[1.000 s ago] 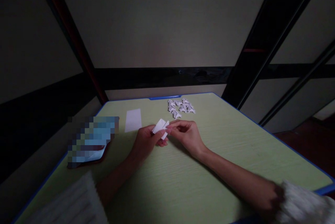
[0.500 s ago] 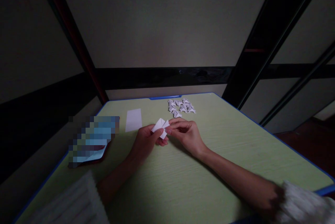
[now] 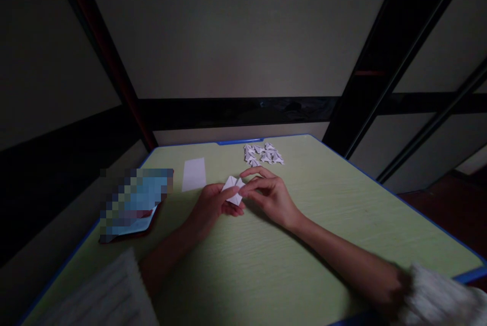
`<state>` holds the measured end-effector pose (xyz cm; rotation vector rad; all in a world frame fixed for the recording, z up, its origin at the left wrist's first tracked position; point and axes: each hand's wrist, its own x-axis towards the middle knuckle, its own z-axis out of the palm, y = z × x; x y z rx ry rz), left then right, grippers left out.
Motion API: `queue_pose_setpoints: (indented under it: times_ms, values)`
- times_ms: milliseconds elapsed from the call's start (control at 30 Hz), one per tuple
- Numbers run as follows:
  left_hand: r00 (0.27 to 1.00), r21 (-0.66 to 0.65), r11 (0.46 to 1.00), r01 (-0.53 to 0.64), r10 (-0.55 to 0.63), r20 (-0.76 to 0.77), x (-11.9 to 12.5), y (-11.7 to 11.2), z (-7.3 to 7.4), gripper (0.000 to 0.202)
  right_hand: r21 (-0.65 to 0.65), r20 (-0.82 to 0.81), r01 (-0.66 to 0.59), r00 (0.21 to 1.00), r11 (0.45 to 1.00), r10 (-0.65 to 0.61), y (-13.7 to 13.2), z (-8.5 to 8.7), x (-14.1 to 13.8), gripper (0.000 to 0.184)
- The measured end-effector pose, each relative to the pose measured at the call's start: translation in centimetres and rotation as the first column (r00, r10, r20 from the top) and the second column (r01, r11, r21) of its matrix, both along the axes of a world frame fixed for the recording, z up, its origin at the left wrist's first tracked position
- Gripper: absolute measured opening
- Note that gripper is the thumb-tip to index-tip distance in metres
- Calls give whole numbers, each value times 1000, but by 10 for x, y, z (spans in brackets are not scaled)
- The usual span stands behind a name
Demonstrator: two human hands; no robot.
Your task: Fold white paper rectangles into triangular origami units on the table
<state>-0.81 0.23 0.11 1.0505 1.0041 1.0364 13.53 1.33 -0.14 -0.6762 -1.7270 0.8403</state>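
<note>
We look through one head-worn camera, facing forward and down from above the near side of the green tabletop (image 3: 361, 204). Our wide view sets the left hand (image 3: 211, 203) and right hand (image 3: 277, 200) near its centre, at close range, with beige panels (image 3: 236, 31) filling the background above.

Right hand (image 3: 276, 199): the index finger has lifted away from the pinch I saw a moment ago; it now reaches out, slightly curved, above the paper, while the other fingertips and thumb come together at its right corner.
Folded white paper (image 3: 230, 184): the upper right flap that stuck up has come down, so the outline looks more compact, closer to a diamond, and the whole piece sits a touch lower.
Left hand (image 3: 211, 204): its thumb lies flatter across the paper, and the fingers underneath have dropped a little.
Nearest origami figure (image 3: 253, 162): in plain sight earlier, now partly covered by the raised finger.
</note>
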Motion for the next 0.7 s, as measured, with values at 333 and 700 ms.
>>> queue_pose_setpoints:
  times_ms: [333, 700]
  values:
    - [983, 173, 984, -43, 72, -168, -2, 0, -4, 15, -184, -155, -39, 988, 982, 10, -1, 2, -5, 8]
    - [953, 199, 969, -143, 189, -238, 1, -2, 1, 11, -467, -102, -118, 992, 876, 79, 1, -1, -8, 11]
